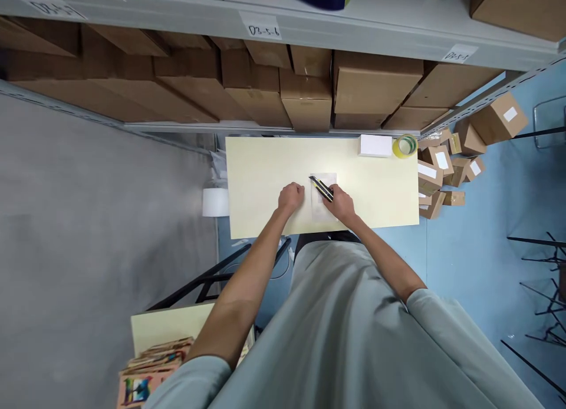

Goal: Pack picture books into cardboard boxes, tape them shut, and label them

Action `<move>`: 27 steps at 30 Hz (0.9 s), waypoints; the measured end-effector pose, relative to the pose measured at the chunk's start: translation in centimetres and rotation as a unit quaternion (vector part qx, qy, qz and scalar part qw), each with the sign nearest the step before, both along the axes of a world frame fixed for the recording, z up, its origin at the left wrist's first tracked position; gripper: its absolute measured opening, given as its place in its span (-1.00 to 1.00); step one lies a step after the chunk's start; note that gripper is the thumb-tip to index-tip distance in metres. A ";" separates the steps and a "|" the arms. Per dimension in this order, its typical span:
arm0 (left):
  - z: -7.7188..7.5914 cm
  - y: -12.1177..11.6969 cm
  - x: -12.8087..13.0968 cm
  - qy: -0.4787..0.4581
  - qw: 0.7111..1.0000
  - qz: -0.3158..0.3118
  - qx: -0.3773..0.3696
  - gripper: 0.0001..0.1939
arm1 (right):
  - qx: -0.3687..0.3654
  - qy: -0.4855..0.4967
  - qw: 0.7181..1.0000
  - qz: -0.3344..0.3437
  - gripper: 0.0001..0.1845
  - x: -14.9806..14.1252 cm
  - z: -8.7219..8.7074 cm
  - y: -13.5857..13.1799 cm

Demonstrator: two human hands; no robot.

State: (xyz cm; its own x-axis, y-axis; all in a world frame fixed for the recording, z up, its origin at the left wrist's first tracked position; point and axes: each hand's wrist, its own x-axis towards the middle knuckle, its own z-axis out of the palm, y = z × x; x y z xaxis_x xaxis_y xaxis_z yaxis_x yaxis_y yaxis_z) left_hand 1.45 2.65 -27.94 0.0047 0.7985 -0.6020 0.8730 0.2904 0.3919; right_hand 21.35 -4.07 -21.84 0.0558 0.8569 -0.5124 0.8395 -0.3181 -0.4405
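Note:
My right hand (341, 205) is wrapped round a box cutter (322, 188), black with yellow marks, its tip pointing up and to the left. Under the cutter lies a thin whitish sheet or flat packet (320, 211) on the pale yellow tabletop (265, 161). My left hand (292, 197) rests at the table to the left of that sheet, its fingers curled closed. Whether anything is inside the left fingers is hidden from this angle.
A white box (375, 145) and a roll of yellow tape (404, 146) stand at the table's back right. Cardboard boxes (305, 99) fill the shelf ahead. More boxes (442, 161) are piled right of the table. A low table (172, 320) with stacked printed packages stands lower left.

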 end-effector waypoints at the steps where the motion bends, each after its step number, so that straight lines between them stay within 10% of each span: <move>1: -0.3 0.5 0.0 0.006 1.000 0.004 -0.013 -0.62 | -0.004 -0.010 1.000 0.000 -0.64 -0.4 0.1 0.1; 11: -1.9 5.6 -1.0 -0.031 0.984 0.037 -0.169 -0.44 | -0.033 -0.057 0.998 -0.008 -0.66 -3.7 1.1 1.7; 27: -2.5 6.5 -2.8 -0.116 0.962 0.038 -0.245 -0.32 | -0.057 -0.109 0.990 -0.072 -0.68 -8.7 1.2 1.7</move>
